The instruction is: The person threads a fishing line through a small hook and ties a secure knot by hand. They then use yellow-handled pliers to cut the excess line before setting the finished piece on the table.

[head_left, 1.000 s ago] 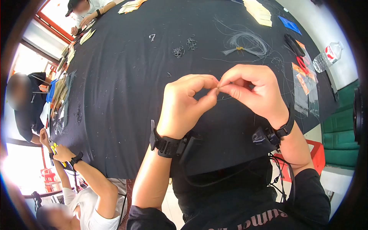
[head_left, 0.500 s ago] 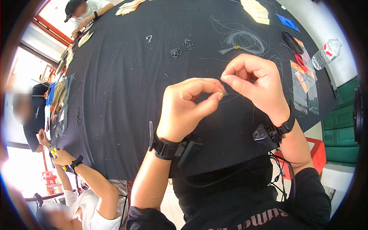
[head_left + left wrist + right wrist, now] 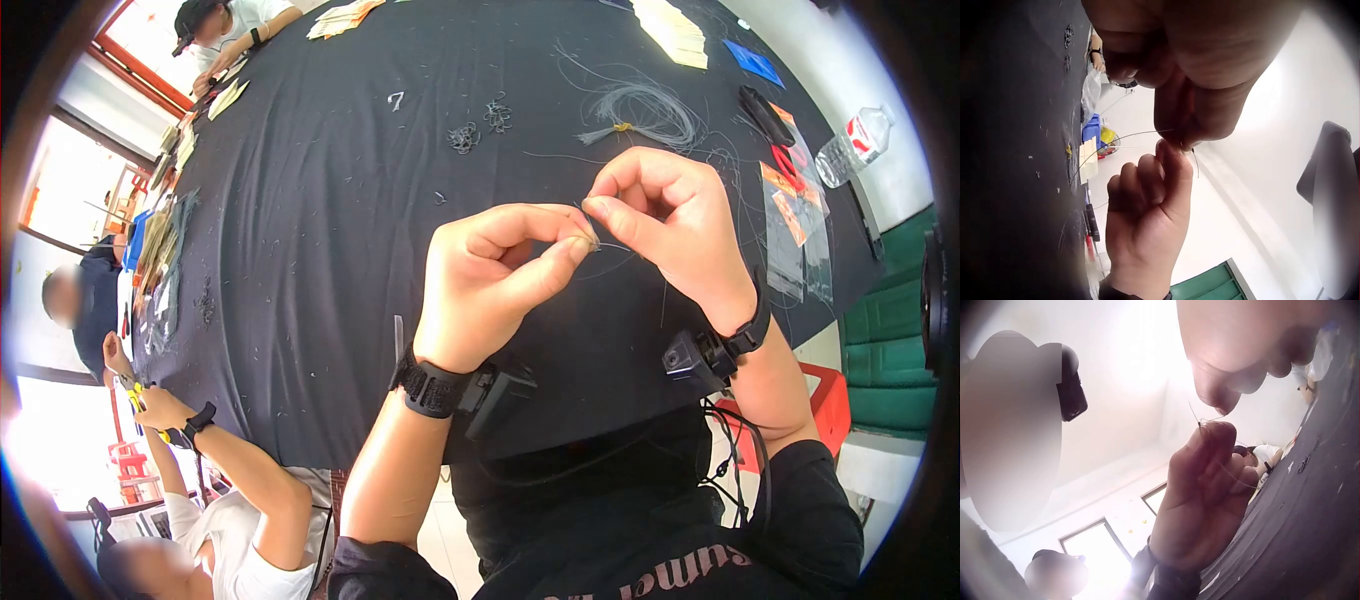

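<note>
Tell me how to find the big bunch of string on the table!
Start at the big black table. Look just past the right hand, toward the far edge, for a looped bunch of grey line. Unlike the small dark tangles to its left, it is pale, bigger and tied with a yellow band.

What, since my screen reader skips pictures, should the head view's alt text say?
Two hands, the left hand and right hand, pinch a fine thread between fingertips above a black-covered table. A coiled thread bundle and a water bottle lie farther off.
</note>
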Motion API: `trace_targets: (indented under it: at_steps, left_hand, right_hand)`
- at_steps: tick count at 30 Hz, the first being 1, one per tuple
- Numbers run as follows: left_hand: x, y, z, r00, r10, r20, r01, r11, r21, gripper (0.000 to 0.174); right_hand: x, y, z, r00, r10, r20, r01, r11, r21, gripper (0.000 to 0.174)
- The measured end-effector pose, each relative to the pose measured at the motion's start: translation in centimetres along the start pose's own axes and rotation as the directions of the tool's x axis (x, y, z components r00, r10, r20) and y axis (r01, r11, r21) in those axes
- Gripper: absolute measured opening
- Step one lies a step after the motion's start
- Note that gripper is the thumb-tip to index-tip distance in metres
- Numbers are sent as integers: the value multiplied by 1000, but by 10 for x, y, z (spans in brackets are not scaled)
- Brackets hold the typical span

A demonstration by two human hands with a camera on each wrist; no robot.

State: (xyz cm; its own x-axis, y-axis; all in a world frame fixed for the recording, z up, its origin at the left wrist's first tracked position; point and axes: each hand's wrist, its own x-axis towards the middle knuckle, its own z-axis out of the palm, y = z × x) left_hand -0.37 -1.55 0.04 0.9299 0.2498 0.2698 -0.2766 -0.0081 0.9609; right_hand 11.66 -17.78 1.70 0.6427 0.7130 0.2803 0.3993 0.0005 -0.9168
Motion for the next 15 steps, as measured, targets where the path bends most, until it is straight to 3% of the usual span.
trace_targets:
  at_steps: [6,12,15]
  left_hand:
    - [1,3,3,990,-136,36,139,985,-97,5]
    - [0,0,2,994,-104,-13,103,990,-98,5]
    - [1,0,-1,994,-103,-28,99,985,-139,5]
  right_hand:
    - [0,-3,0,1000,-5,-2,5,999,-50,13]
    - [1,1,1,998,-43,-53,39,997,-74,12]
    - [0,-2,0,998,18,-66,-22,998,-59,12]
